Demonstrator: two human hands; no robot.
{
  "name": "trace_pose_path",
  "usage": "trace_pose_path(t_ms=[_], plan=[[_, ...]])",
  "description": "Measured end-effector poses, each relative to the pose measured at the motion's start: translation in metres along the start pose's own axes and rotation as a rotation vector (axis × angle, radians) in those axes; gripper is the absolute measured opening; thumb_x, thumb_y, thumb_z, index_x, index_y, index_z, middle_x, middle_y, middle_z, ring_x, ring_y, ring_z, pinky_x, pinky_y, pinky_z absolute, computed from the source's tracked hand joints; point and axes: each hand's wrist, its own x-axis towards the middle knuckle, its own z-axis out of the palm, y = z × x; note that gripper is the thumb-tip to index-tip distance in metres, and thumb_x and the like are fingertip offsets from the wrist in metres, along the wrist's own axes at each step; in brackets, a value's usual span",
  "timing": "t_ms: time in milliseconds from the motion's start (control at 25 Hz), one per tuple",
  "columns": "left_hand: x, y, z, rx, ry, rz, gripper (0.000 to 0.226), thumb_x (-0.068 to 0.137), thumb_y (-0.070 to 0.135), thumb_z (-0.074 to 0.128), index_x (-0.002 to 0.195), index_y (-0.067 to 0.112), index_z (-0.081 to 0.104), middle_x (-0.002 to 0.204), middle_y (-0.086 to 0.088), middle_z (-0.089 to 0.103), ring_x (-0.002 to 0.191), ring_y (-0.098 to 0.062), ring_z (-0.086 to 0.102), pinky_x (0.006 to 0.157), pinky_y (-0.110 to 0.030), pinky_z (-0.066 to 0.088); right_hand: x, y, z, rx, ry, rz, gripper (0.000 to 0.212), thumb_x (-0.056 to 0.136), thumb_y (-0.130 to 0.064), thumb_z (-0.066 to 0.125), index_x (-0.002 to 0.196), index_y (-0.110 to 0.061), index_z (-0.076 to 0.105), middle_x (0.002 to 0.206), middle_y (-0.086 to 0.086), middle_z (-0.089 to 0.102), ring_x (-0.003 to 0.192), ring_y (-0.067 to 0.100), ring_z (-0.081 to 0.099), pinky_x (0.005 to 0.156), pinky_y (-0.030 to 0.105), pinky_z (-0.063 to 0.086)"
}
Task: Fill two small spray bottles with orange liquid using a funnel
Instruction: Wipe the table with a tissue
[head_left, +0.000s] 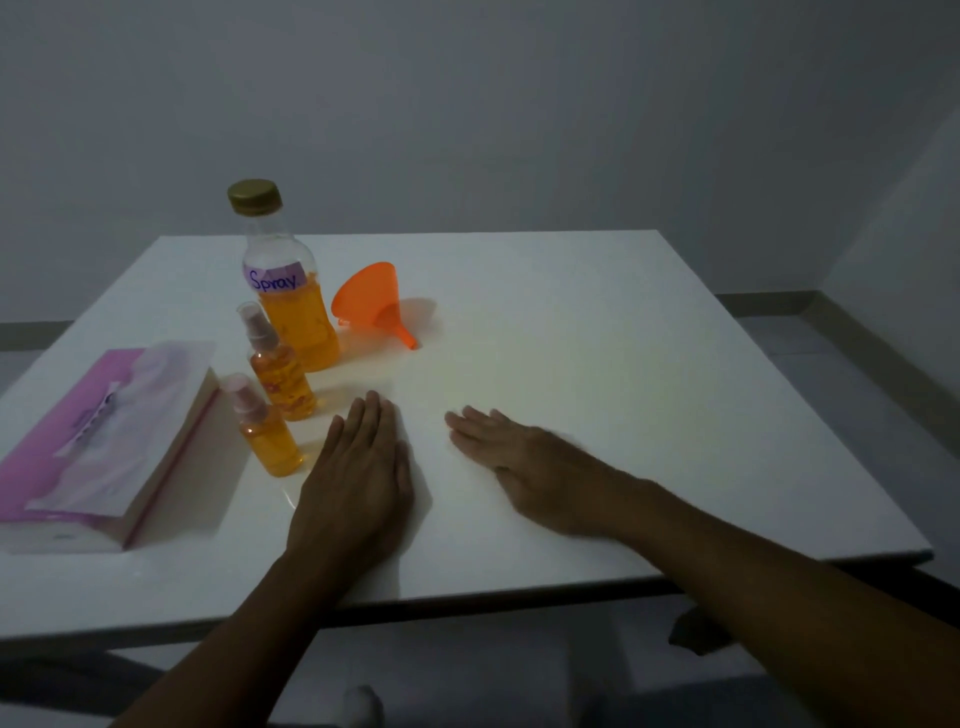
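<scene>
Two small spray bottles stand capped on the white table (623, 364), both holding orange liquid: the near one (267, 431) and the one behind it (280, 371). Behind them stands a large clear bottle (291, 291) with a gold cap and a purple "Spray" label, about half full of orange liquid. An orange funnel (374, 301) lies on its side to the right of that bottle. My left hand (358, 478) rests flat, palm down, just right of the near spray bottle. My right hand (524, 462) lies flat further right. Neither hand holds anything.
A pink tissue box (98, 447) lies at the left of the table beside the spray bottles. The table's front edge runs just under my forearms. Grey walls stand behind the table, with floor visible to the right.
</scene>
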Motion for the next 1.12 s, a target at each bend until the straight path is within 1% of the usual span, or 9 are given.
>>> trace_pose_path(t_ms=[80,240,320,400,520,640,720,880,1120], plan=[[-0.001,-0.001,0.001,0.016,0.022,0.026,0.068,0.095,0.043,0.002,0.151,0.005,0.010,0.160,-0.013,0.006,0.148,-0.020,0.001,0.121,-0.039,0.008,-0.039,0.047,-0.019,0.008,0.013,0.109,0.064,0.096,0.014,0.037,0.154,-0.012,0.032,0.163,0.002,0.026,0.153,0.016,0.020,0.128,0.031,0.009],[0.001,0.001,0.003,-0.019,0.014,0.004,0.068,0.094,0.042,0.004,0.151,0.005,0.011,0.160,-0.013,0.007,0.148,-0.020,0.001,0.121,-0.040,0.007,-0.083,0.135,-0.064,-0.021,0.264,0.875,0.062,0.099,0.005,0.031,0.158,-0.014,0.027,0.168,0.007,0.016,0.156,0.029,0.015,0.127,0.044,0.010],[0.002,0.002,0.002,-0.036,0.017,-0.006,0.068,0.094,0.042,0.004,0.151,0.005,0.013,0.160,-0.013,0.009,0.148,-0.020,0.002,0.121,-0.040,0.007,-0.053,0.126,-0.056,-0.036,0.325,1.070,0.064,0.095,0.005,0.035,0.158,-0.007,0.027,0.168,0.013,0.014,0.155,0.033,0.013,0.126,0.040,0.012],[0.002,0.003,0.001,-0.049,0.017,-0.013,0.069,0.093,0.042,0.004,0.150,0.006,0.015,0.159,-0.013,0.011,0.148,-0.020,0.004,0.121,-0.040,0.008,-0.006,0.087,-0.030,-0.023,0.317,0.939,0.066,0.094,0.004,0.036,0.158,-0.004,0.023,0.168,0.017,0.012,0.155,0.033,0.011,0.124,0.035,0.008],[0.002,0.003,-0.001,-0.055,0.008,-0.017,0.069,0.093,0.042,0.005,0.151,0.006,0.015,0.160,-0.013,0.011,0.148,-0.020,0.004,0.121,-0.040,0.008,0.032,0.010,0.013,0.015,0.153,0.483,0.070,0.088,0.000,0.031,0.158,-0.004,0.022,0.168,0.016,0.011,0.157,0.027,0.007,0.127,0.036,0.002],[0.002,0.002,-0.003,-0.038,-0.011,-0.018,0.069,0.093,0.044,0.005,0.151,0.008,0.012,0.160,-0.011,0.008,0.148,-0.019,0.002,0.121,-0.037,0.005,0.012,-0.047,0.022,0.030,0.039,0.111,0.069,0.087,0.014,0.038,0.155,-0.001,0.029,0.166,0.014,0.020,0.155,0.022,0.013,0.128,0.037,0.006],[0.001,0.001,-0.002,-0.039,-0.013,-0.010,0.069,0.093,0.044,0.005,0.151,0.008,0.011,0.160,-0.011,0.008,0.148,-0.019,0.001,0.120,-0.037,0.004,-0.014,-0.038,0.010,0.022,0.009,0.033,0.074,0.083,0.020,0.037,0.154,0.001,0.031,0.165,0.014,0.021,0.154,0.022,0.014,0.127,0.032,0.004],[0.000,0.003,-0.006,-0.062,-0.031,-0.024,0.067,0.095,0.043,0.007,0.151,0.007,0.013,0.160,-0.013,0.011,0.148,-0.022,0.006,0.120,-0.041,0.008,-0.074,0.039,-0.024,0.048,0.166,0.399,0.072,0.086,0.021,0.030,0.155,-0.003,0.031,0.166,0.011,0.021,0.156,0.024,0.015,0.122,0.023,-0.001],[0.010,0.053,-0.024,-0.147,0.040,0.081,0.058,0.097,0.034,0.044,0.149,0.018,0.025,0.155,-0.007,0.030,0.141,-0.025,0.032,0.111,-0.045,0.029,-0.193,0.073,-0.063,0.160,0.619,0.852,0.063,0.092,0.020,0.030,0.148,-0.004,0.046,0.161,0.003,0.035,0.152,0.015,0.024,0.119,0.014,0.008]])
